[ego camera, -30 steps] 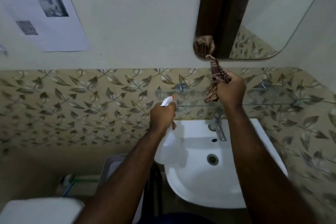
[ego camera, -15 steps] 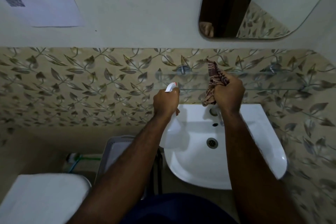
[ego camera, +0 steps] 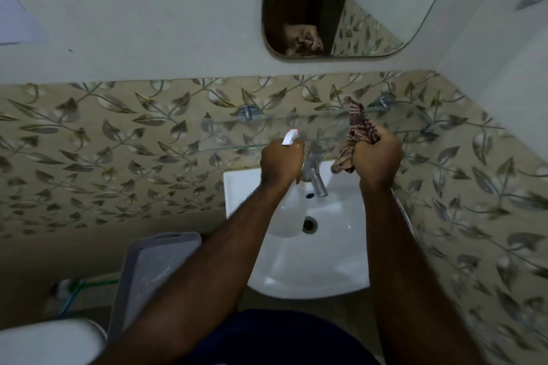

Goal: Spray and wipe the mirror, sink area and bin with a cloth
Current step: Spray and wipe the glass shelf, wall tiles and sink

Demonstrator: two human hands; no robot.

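My left hand [ego camera: 281, 161] grips a white spray bottle [ego camera: 289, 137], its nozzle pointing up at the wall just under the glass shelf [ego camera: 225, 133]; the bottle's body is hidden behind my hand and arm. My right hand [ego camera: 376, 157] is closed on a crumpled striped reddish-brown cloth [ego camera: 360, 127], held over the right back corner of the white sink [ego camera: 308, 270]. The metal tap [ego camera: 315, 178] stands between my two hands. The mirror [ego camera: 382, 0] hangs on the wall above. A grey bin [ego camera: 148, 272] with a flat lid stands left of the sink.
Leaf-patterned tiles cover the lower wall. A white toilet tank [ego camera: 44, 341] sits at the bottom left, with a brush and green-blue hose [ego camera: 74, 287] on the floor beside the bin. A paper sheet [ego camera: 14, 21] is stuck on the left wall.
My right hand and the cloth came down from the mirror's lower edge to shelf level. Both hands shifted right over the sink, and the view tilted down and moved right.
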